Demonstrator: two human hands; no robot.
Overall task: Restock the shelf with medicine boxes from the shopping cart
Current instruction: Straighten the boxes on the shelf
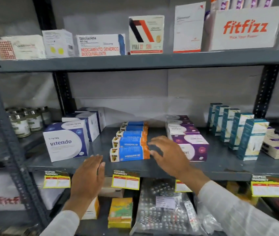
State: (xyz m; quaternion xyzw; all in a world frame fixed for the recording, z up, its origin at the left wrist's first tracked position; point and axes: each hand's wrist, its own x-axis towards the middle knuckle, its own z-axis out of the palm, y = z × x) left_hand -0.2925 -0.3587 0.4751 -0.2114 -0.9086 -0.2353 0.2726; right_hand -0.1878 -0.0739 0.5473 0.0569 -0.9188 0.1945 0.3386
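I have both hands up at the middle shelf (pixel 152 166) with nothing in them; my left hand (pixel 88 176) hangs flat and empty at the shelf's front lip, and my right hand (pixel 167 154) is spread, fingers loose, just beside the right end of the blue-and-orange boxes (pixel 129 142). Those medicine boxes lie in a row of five running front to back, between the white-and-blue boxes (pixel 66 142) and the purple boxes (pixel 189 143); the shopping cart is out of my view, so I cannot say what remains in it.

The risk I see: the front blue-and-orange box sits close to the shelf's edge, and a careless sweep of my right hand could nudge it over the lip onto the clutter below; the row is also slightly fanned, so pushing one end may skew the rest. My right sleeve passes near the front purple box and could drag it; the tall teal cartons (pixel 252 138) stand upright and narrow, and I judge they would topple easily if bumped.

Readable writing: "vitendo" on the front white-and-blue box; "FitFizz" with a blurred tagline on the big white carton (pixel 244 28) up top; "Gliclazida" and "MEDICAMENTO GENERICO BIOEQUIVALENTE" on the long box (pixel 99 45) above; "SUPER MARKET" on the yellow price tags (pixel 126 179); the blue-and-orange lettering is too blurred to be sure of.
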